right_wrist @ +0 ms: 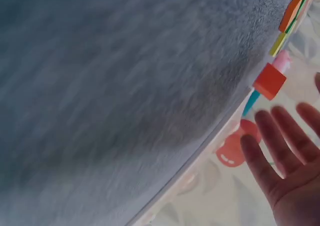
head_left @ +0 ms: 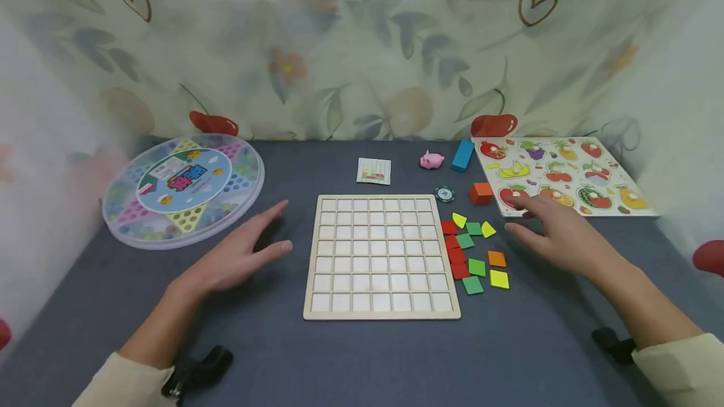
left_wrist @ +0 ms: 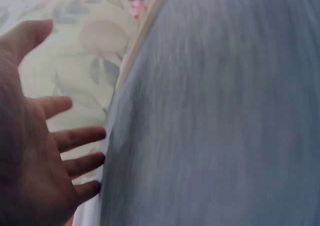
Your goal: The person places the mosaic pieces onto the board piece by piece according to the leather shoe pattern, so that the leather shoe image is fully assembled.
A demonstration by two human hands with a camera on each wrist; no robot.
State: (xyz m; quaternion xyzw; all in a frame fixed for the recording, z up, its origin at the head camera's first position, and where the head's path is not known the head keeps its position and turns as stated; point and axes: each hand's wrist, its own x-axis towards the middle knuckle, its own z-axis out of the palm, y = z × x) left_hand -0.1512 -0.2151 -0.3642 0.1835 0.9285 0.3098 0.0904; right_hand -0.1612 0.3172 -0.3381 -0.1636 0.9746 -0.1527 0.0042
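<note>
My left hand (head_left: 234, 256) hovers over the table between the round game board (head_left: 257, 196) and the wooden grid board (head_left: 382, 315). Its fingers are extended and hold nothing; the left wrist view shows the same hand (left_wrist: 37, 131) with fingers spread. On the other side, my right hand (head_left: 560, 234) is over the near edge of the fruit puzzle board (head_left: 613, 174), also holding nothing. Spread fingers show on that hand (right_wrist: 295, 176) in the right wrist view. Red tiles (head_left: 457, 256), green tiles (head_left: 477, 267), yellow pieces (head_left: 499, 279) and an orange tile (head_left: 496, 259) lie along the grid's right edge.
Behind the grid lie a small printed card (head_left: 374, 171), a pink pig figure (head_left: 432, 160), a blue block (head_left: 462, 156), a dark round chip (head_left: 444, 194) and an orange-red cube (head_left: 481, 193). A patterned curtain (head_left: 362, 49) borders the far table edge.
</note>
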